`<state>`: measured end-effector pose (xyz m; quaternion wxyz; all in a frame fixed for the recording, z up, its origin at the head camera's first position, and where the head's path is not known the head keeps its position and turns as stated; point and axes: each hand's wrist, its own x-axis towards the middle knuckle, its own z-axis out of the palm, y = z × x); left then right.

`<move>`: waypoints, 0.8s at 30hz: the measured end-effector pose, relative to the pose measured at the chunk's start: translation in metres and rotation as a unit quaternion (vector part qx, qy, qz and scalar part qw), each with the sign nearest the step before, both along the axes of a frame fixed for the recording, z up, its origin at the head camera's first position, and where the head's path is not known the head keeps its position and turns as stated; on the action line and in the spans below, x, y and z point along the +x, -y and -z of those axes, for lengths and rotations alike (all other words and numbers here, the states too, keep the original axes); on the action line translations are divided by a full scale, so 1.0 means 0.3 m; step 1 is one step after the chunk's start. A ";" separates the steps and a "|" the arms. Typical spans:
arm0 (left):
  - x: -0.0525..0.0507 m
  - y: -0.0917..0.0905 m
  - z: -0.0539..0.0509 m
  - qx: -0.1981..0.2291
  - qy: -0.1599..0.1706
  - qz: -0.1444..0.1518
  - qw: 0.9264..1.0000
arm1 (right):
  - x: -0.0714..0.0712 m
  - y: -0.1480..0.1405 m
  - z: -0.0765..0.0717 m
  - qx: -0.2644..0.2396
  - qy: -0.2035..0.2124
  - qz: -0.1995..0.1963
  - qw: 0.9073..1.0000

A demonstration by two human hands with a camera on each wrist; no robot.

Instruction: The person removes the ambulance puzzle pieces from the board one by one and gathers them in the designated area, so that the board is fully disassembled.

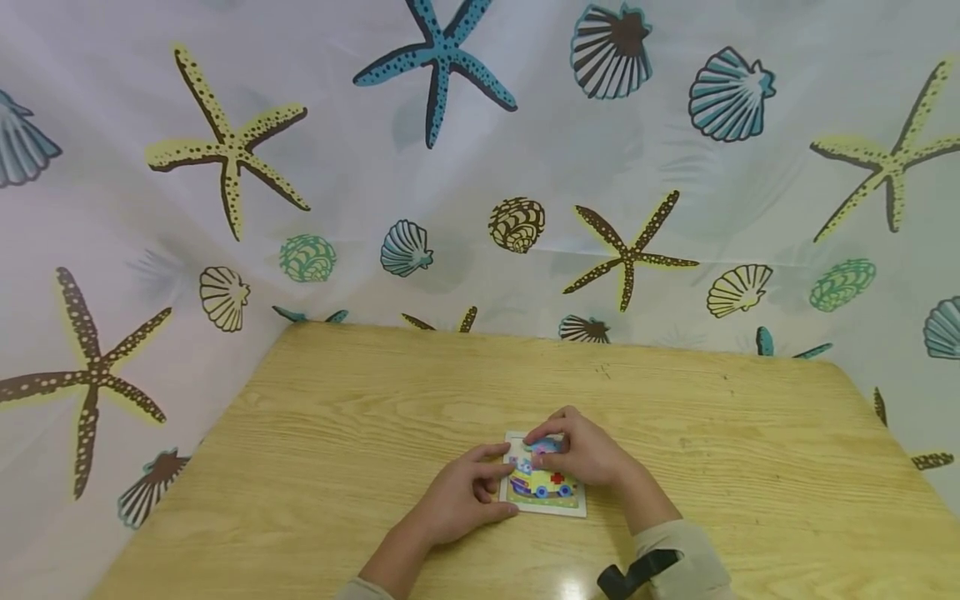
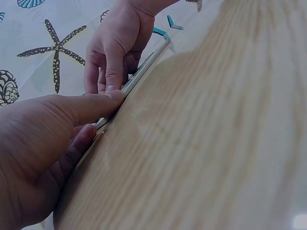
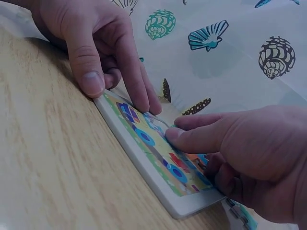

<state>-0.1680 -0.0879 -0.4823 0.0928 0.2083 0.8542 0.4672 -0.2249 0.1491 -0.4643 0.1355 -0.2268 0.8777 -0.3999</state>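
A small picture board [image 1: 547, 502] with a pale rim lies flat on the tabletop [image 1: 337, 467], showing a yellow vehicle with blue wheels and a red cross [image 1: 557, 478]. At the board's left side is the left hand [image 1: 459, 502], its thumb set apart from the fingers and touching the board's near left corner, while extended fingertips rest on its left part. Over the board's far right part is the right hand [image 1: 592, 454], thumb and forefinger reaching down to the picture with their tips near each other; whether they pinch a loose piece cannot be told. Between them, the hands hide much of the board's far and left parts. To the right of the board and nearer the wearer, a black device [image 1: 637, 573] sits on the right sleeve [image 1: 690, 554]. Beyond the board, a sheet [image 1: 465, 187] printed with starfish and shells hangs behind the tabletop.
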 end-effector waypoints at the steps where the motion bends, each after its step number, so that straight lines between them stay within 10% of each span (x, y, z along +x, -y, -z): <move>1: 0.000 0.000 0.001 0.000 0.000 0.001 1.000 | 0.001 -0.001 0.001 -0.002 -0.004 -0.003 1.000; 24: 0.003 0.007 -0.001 0.007 0.005 0.001 1.000 | -0.011 -0.057 -0.027 -0.076 0.022 0.050 0.996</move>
